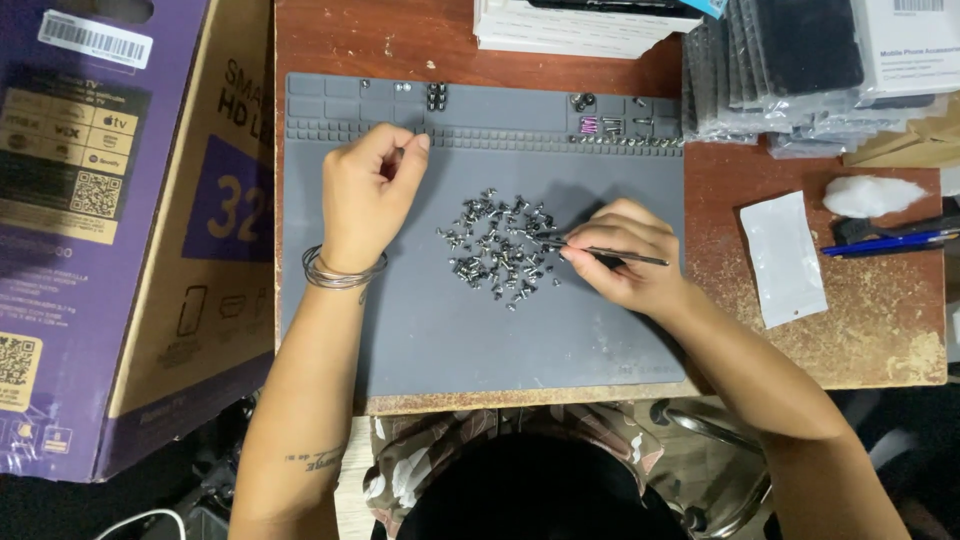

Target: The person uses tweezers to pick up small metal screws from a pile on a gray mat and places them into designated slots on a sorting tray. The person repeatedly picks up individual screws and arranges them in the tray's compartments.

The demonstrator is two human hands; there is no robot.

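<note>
Your patterned lap sits closest to the lens, with both forearms reaching forward over the near edge of the grey silicone work mat (430, 340) that covers the wooden desk (880, 340). Your right hand (620, 255) rests on the mat, its fingers (585, 262) clamped on slim tweezers (610, 252). That tool's long axis runs nearly level, left to right, with its tips pointing left into the pile of small screws (498, 250). The pile lies just left of those tips, touching or nearly so, which makes the right hand the nearer one.

Your left hand (365, 195), wire bangles (340, 272) at the wrist, is raised up and left of the pile, near the mat's ridged strip. Its thumb and forefinger are pinched together; whether they hold a screw is too small to tell.

Farther on, the mat's upper compartments (610, 125) hold a few sorted screws and small parts. A white pouch (785, 258), blue pen (885, 243) and stacked packaged accessories (790, 70) lie right; a purple television carton (100, 220) stands left.
</note>
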